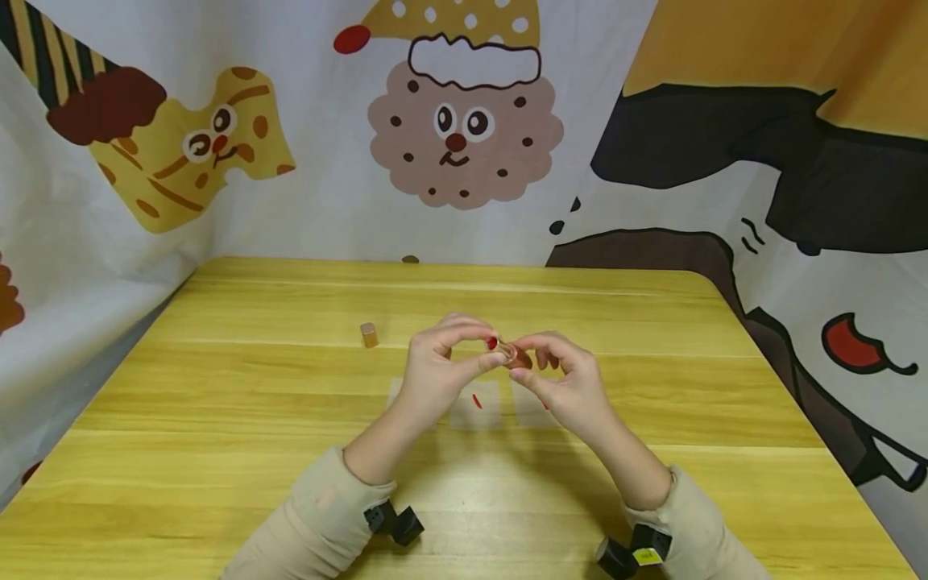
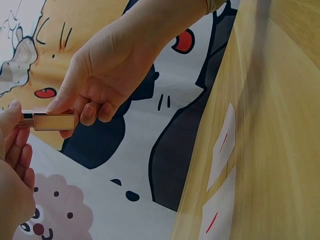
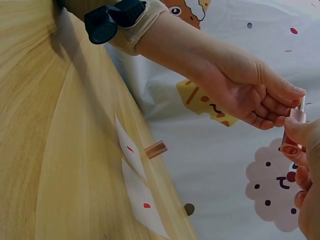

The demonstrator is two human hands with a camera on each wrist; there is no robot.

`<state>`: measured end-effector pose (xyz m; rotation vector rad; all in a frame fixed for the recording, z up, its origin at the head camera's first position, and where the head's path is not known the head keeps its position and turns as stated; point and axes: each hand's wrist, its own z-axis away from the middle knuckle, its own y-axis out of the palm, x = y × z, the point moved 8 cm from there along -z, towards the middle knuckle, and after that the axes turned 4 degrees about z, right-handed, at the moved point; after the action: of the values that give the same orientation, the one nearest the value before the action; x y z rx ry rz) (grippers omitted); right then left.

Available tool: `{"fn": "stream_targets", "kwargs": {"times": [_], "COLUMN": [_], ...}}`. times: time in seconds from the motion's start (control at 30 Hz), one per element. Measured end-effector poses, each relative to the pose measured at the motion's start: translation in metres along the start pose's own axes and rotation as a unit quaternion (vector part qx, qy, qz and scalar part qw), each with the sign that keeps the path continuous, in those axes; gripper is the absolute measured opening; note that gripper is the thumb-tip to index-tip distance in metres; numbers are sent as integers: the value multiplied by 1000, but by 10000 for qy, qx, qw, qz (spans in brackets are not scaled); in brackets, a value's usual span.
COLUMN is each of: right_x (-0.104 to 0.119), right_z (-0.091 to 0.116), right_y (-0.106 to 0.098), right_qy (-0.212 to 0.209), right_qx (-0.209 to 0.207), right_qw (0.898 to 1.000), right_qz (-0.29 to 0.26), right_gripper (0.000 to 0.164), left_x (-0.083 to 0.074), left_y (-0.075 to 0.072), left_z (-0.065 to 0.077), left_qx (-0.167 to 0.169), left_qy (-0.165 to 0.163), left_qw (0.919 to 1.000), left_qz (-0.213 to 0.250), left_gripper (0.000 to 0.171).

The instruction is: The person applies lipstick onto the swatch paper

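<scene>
Over the middle of the table, both hands are on one lipstick (image 1: 519,359) with a copper-coloured shiny tube. Its red tip (image 1: 492,343) points toward the left hand (image 1: 438,358), whose thumb and fingers pinch the tube's upper section. Thumb and fingers of the right hand (image 1: 573,377) grip the wider base; in the left wrist view that base (image 2: 54,122) shows between them. The remaining right fingers curl loosely beneath. Upright on the table, beyond the left hand, stands a copper-coloured cap (image 1: 370,335).
Below the hands, white paper pieces (image 1: 464,412) lie in a row on the wooden table (image 1: 254,419); red strokes show on some. Partly behind the right forearm is another paper (image 1: 528,412). A cartoon-printed curtain (image 1: 312,217) hangs behind the table.
</scene>
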<state>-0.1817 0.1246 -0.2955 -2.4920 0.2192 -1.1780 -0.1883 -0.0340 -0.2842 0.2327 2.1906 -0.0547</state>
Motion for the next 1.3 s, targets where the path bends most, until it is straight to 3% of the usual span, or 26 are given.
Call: {"fn": "stream_targets", "kwargs": {"times": [0.33, 0.67, 0.87, 1.13, 1.3], "right_x": [33, 1, 2, 26, 9], "right_z": [-5, 2, 2, -2, 1], "right_y": [-2, -1, -2, -3, -3], "right_qy": [-57, -24, -50, -190, -109], "right_qx": [-223, -308, -371, -442, -470], "right_qw": [9995, 9994, 9991, 9984, 9983], "right_qz": [223, 133, 214, 300, 318], "right_gripper": [30, 34, 34, 33, 33], "left_x": [1, 1, 2, 3, 3], "left_y": [0, 1, 0, 1, -1], "left_z": [1, 1, 1, 1, 0], "left_qx": [-47, -68, -93, -47, 25], "left_qy": [-39, -53, -117, -162, -314], "left_qw": [9999, 9999, 9998, 9997, 9988], "left_qz": [-100, -86, -120, -149, -375], "left_gripper": [20, 20, 20, 19, 21]}}
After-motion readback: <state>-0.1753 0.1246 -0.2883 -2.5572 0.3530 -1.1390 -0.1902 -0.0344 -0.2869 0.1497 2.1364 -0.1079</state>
